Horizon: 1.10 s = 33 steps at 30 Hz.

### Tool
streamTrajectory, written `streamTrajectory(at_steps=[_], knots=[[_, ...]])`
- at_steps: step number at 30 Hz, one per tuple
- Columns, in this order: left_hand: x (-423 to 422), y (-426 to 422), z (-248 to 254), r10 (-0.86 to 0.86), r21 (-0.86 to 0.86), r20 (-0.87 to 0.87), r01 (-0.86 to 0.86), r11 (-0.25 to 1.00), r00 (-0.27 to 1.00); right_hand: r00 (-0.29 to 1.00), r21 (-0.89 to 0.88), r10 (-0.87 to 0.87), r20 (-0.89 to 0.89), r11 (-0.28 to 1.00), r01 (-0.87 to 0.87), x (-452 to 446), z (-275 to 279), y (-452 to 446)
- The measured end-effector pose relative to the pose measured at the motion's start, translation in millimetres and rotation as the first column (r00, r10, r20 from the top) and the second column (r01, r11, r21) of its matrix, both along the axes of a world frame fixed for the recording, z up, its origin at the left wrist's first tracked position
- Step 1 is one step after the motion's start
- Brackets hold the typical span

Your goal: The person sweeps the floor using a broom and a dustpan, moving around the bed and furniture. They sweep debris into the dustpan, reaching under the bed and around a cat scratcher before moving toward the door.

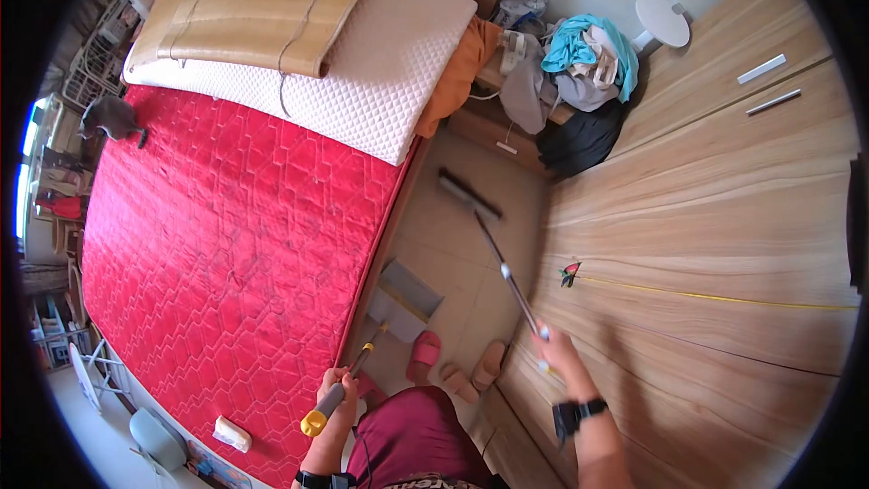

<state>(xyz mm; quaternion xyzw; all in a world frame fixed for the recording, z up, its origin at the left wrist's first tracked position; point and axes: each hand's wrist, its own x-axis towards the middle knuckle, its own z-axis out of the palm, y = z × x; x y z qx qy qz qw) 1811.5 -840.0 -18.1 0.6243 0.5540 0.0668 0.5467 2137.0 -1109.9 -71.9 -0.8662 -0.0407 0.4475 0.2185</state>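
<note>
Broom (505, 269) is in the aisle between bed (226, 263) and wardrobe (706, 217), head down at the floor (416, 226). Left to right: grey cat (110, 118) on the bed's far left part; blue-grey chair (156, 439) past the bed's near left side; white packet (233, 435) on the red cover near the edge. Tied woven mat (253, 0) lies on a white quilted pad (398, 63) across the bed's far end. Left hand (344, 396) is wrapped around the grip of the dustpan (407, 294), pan at floor level beside the bed. In the way: pink slipper (424, 353) just beside the pan, beige slippers (460, 380) to its right. Drawer unit (498, 140) closes off the aisle's far end. Right hand (559, 351) is closed around the broom pole. Clothes pile (588, 54) sits on the drawer unit, black cloth (588, 140) bulging beside it against the wardrobe.
</note>
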Motion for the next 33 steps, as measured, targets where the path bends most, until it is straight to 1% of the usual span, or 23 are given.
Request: streamTrajectory(at_steps=[1,2,3,5,6,7,10,11,12,13,14,15,17,18,19,22,24,26,28,30,32,33], knots=[[-2,-1,-3,0.002,0.006,0.005,-0.002,1.000,1.000,0.997,0.006,0.035,0.064,0.999,-0.035,20,-21,18],[-4,-2,-6,0.005,0.014,0.010,-0.005,1.000,1.000,0.993,0.040,0.051,0.104,0.998,-0.055,40,-29,47],[-6,-2,-9,0.007,0.024,0.015,-0.008,1.000,1.000,0.967,0.004,0.170,0.188,0.985,-0.174,64,-56,67],[-9,-3,-14,0.054,-0.033,0.022,-0.053,0.998,0.998,0.938,-0.051,0.218,0.271,0.976,-0.212,96,-93,115],[-11,-3,-15,0.076,-0.061,0.021,-0.075,0.995,0.997,0.927,-0.067,0.257,0.272,0.966,-0.248,105,-96,138],[-11,-2,-15,0.075,-0.051,0.016,-0.074,0.996,0.997,0.917,-0.083,0.292,0.270,0.956,-0.280,104,-99,152],[-8,-3,-12,0.082,-0.042,0.016,-0.081,0.996,0.997,0.921,-0.066,0.297,0.253,0.955,-0.290,79,-116,151],[-6,-3,-12,0.088,-0.037,0.028,-0.087,0.996,0.996,0.909,-0.101,0.358,0.215,0.934,-0.344,68,-114,138],[-6,-2,-12,0.095,-0.030,0.041,-0.094,0.995,0.995,0.886,-0.173,0.425,0.186,0.902,-0.396,55,-105,117],[-5,-1,-11,0.093,-0.019,0.044,-0.093,0.996,0.995,0.885,-0.186,0.440,0.150,0.892,-0.412,42,-107,91],[-4,-1,-11,0.091,-0.010,0.049,-0.090,0.996,0.995,0.888,-0.181,0.442,0.125,0.890,-0.418,26,-89,68],[-2,-1,-9,0.085,-0.002,0.055,-0.085,0.996,0.995,0.865,-0.238,0.487,0.122,0.861,-0.450,9,-85,38],[2,3,-1,0.036,0.015,0.004,-0.036,0.999,0.999,0.832,-0.308,0.555,-0.010,0.790,-0.530,-17,-37,4],[2,4,2,0.011,0.022,-0.025,-0.011,1.000,1.000,0.814,-0.320,0.581,-0.025,0.767,-0.557,-29,-22,-17],[1,4,1,0.036,0.018,-0.011,-0.036,0.999,0.999,0.795,-0.330,0.605,-0.041,0.743,-0.582,-37,-9,-35],[-5,0,-3,0.088,-0.017,0.008,-0.087,0.996,0.996,0.795,-0.383,0.595,-0.119,0.711,-0.590,-43,30,-63],[-10,-1,-4,0.097,-0.069,-0.016,-0.098,0.993,0.995,0.826,-0.390,0.561,-0.053,0.750,-0.535,-38,60,-62],[-17,-5,-11,0.095,-0.056,0.010,-0.094,0.994,0.995,0.862,-0.374,0.507,0.004,0.800,-0.469,-28,61,-62],[-24,-9,-18,0.066,-0.029,0.012,-0.065,0.997,0.998,0.903,-0.341,0.427,0.050,0.857,-0.387,-14,41,-66],[-28,-10,-24,0.004,0.019,-0.005,-0.004,1.000,1.000,0.942,-0.363,0.330,0.056,0.886,-0.289,9,-4,-61],[-22,-9,-15,0.000,0.013,-0.008,0.000,1.000,1.000,0.944,-0.237,0.248,0.218,0.952,-0.195,27,-55,-47],[-19,-9,-11,-0.001,0.014,-0.010,0.001,1.000,1.000,0.943,-0.159,0.205,0.261,0.973,-0.168,31,-83,-40]])
